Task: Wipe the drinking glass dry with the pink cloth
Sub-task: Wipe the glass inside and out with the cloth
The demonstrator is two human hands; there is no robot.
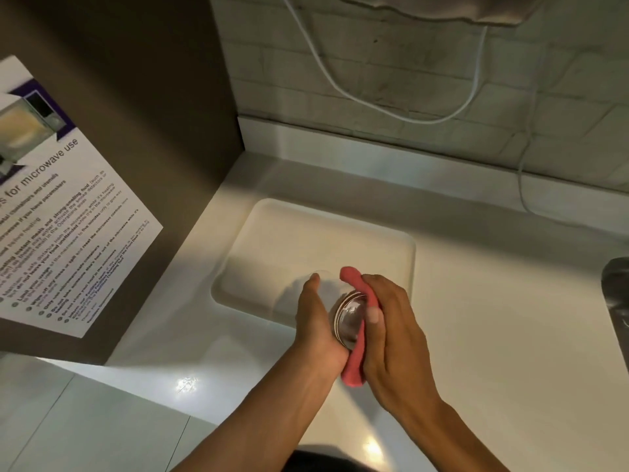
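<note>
My left hand grips a clear drinking glass lying on its side, its thick base turned toward me and its rim pointing away over the tray. My right hand presses the pink cloth against the right side of the glass. The cloth runs from above my fingers down past the heel of my left hand. Both hands hover above the front edge of a white tray.
A white countertop carries the tray. A brown cabinet side with a microwave-use notice stands at left. White cables hang on the tiled wall behind. A dark object sits at the right edge.
</note>
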